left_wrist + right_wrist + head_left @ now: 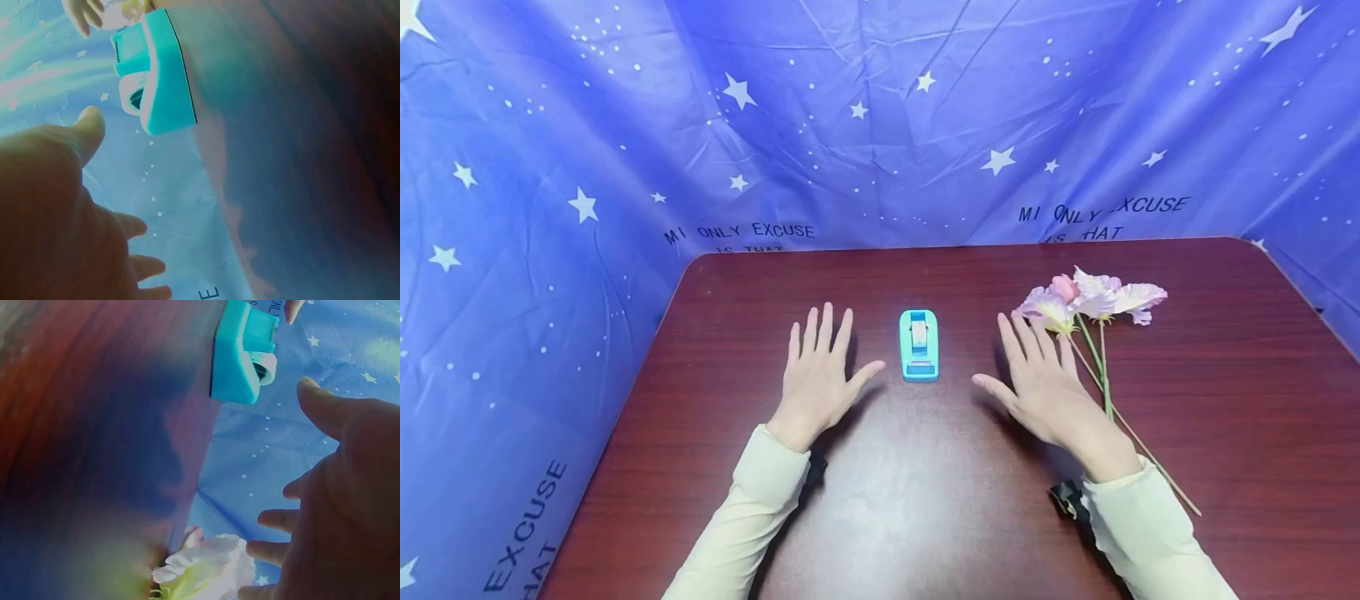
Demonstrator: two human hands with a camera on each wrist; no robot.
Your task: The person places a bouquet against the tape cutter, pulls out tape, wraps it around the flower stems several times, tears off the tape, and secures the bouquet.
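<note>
A turquoise tape dispenser (929, 350) with a small roll of tape (919, 332) stands on the table between the two hands. To its left, my left hand (817, 375) is spread palm down with straight fingers, holding nothing. My right hand (1041, 387) is spread the same way on the other side, its fingertips overlapping the pale petals in the head view. Beside it lie artificial flowers (1096, 296) with pink and lilac blooms and long green stems (1105, 375). Both wrist views show the dispenser past the thumb, with serrated cutter teeth (274, 331) along one end.
The dark red wooden table (865, 517) has rounded far corners. Behind and to the sides hangs a blue curtain (865, 158) printed with white stars and black lettering. One flower stem runs toward the near right, past the right wrist. A black strap (1067, 500) shows at that wrist.
</note>
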